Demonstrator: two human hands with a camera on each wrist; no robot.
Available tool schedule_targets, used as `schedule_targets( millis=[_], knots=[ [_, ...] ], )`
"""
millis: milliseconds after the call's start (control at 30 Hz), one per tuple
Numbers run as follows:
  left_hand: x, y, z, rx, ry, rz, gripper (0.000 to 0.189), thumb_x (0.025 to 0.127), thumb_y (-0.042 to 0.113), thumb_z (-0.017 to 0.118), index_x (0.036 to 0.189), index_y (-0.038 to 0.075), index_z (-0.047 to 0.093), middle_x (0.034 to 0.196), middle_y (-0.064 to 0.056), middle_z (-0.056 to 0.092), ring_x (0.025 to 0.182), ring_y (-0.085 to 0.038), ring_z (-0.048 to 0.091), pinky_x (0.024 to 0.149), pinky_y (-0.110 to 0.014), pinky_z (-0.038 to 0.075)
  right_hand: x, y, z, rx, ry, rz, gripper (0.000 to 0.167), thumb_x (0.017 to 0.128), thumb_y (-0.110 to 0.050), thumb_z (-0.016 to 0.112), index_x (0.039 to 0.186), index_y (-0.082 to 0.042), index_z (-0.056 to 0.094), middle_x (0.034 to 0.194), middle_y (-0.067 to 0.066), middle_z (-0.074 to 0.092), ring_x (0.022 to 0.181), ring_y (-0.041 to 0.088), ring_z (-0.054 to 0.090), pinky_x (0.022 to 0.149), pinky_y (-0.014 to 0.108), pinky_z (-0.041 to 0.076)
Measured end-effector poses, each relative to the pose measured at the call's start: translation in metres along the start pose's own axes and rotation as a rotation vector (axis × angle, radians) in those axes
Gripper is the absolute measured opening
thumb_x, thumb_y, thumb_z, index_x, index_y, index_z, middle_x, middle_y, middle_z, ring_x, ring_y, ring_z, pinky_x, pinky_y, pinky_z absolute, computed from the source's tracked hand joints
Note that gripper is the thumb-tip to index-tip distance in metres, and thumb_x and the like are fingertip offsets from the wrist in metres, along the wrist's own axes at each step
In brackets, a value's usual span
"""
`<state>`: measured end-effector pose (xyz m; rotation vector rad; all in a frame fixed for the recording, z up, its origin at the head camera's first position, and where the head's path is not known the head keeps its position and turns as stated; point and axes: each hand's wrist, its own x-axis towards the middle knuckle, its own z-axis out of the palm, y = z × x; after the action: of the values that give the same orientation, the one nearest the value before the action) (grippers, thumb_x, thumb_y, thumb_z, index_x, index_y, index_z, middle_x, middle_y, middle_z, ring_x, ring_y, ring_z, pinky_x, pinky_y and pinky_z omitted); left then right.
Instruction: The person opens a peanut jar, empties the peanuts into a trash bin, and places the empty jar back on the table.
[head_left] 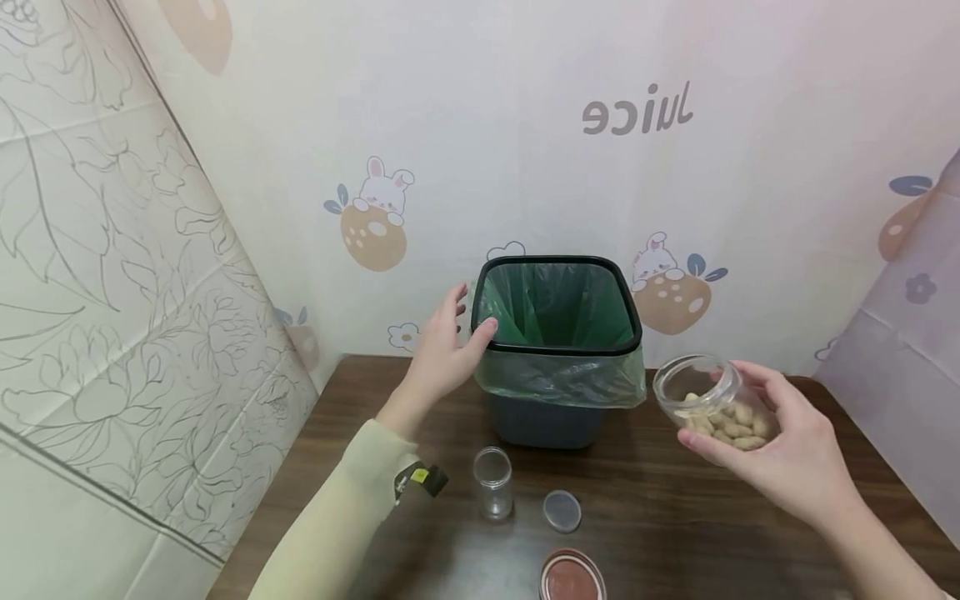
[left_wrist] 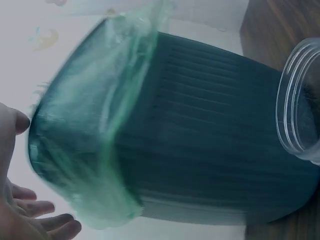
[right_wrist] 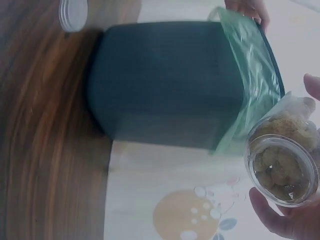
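Note:
In the head view my right hand point(head_left: 798, 446) grips a clear jar point(head_left: 678, 379) of shelled-looking pale peanuts point(head_left: 738, 423), its uncovered mouth tilted toward the bin. The peanuts rest in the lower part of the jar. My left hand point(head_left: 442, 354) is at the left side of a dark trash bin point(head_left: 547, 423), fingers spread and thumb right at the black rim point(head_left: 558, 351). A green plastic bag point(head_left: 570, 379) lines the bin and folds over its outside. In the left wrist view, the spread fingers point(left_wrist: 37, 207) lie beside the bag.
On the brown table point(head_left: 697, 525), in front of the bin, stand an upright clear jar point(head_left: 492, 487), a small round translucent lid point(head_left: 562, 511) and a reddish round lid point(head_left: 572, 579). A printed cloth wall point(head_left: 480, 108) rises right behind the bin.

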<state>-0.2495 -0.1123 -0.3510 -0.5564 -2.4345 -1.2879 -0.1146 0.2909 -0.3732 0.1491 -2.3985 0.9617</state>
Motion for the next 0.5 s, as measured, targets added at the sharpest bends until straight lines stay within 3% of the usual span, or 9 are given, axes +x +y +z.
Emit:
schedule_targets(
  millis=[167, 400, 500],
  knots=[
    [0.012, -0.004, 0.014, -0.016, 0.012, -0.01, 0.084, 0.107, 0.054, 0.055, 0.172, 0.009, 0.028, 0.171, -0.017, 0.04, 0.153, -0.037, 0.047, 0.119, -0.061, 0.044, 0.013, 0.012, -0.004, -0.043, -0.059, 0.083, 0.105, 0.071, -0.034, 0.105, 0.159, -0.013, 0.053, 0.134, 0.024, 0.066, 0.102, -0.008, 0.046, 0.073, 0.02, 0.039],
    [0.016, -0.007, 0.027, -0.037, 0.022, 0.048, 0.084, 0.105, 0.05, 0.056, 0.17, 0.001, 0.032, 0.177, -0.016, 0.031, 0.162, -0.034, 0.033, 0.128, -0.057, 0.031, 0.025, 0.027, -0.01, -0.049, -0.085, 0.123, 0.105, 0.077, -0.037, 0.101, 0.162, -0.009, 0.047, 0.131, 0.031, 0.067, 0.098, -0.011, 0.047, 0.074, 0.019, 0.039],
    [0.016, -0.011, 0.033, -0.063, 0.035, 0.057, 0.081, 0.105, 0.044, 0.056, 0.168, -0.001, 0.035, 0.178, -0.016, 0.029, 0.164, -0.032, 0.03, 0.13, -0.055, 0.029, 0.03, 0.031, -0.012, -0.059, -0.09, 0.142, 0.106, 0.078, -0.039, 0.101, 0.163, -0.009, 0.046, 0.131, 0.032, 0.066, 0.1, -0.004, 0.05, 0.074, 0.018, 0.038]
  ],
)
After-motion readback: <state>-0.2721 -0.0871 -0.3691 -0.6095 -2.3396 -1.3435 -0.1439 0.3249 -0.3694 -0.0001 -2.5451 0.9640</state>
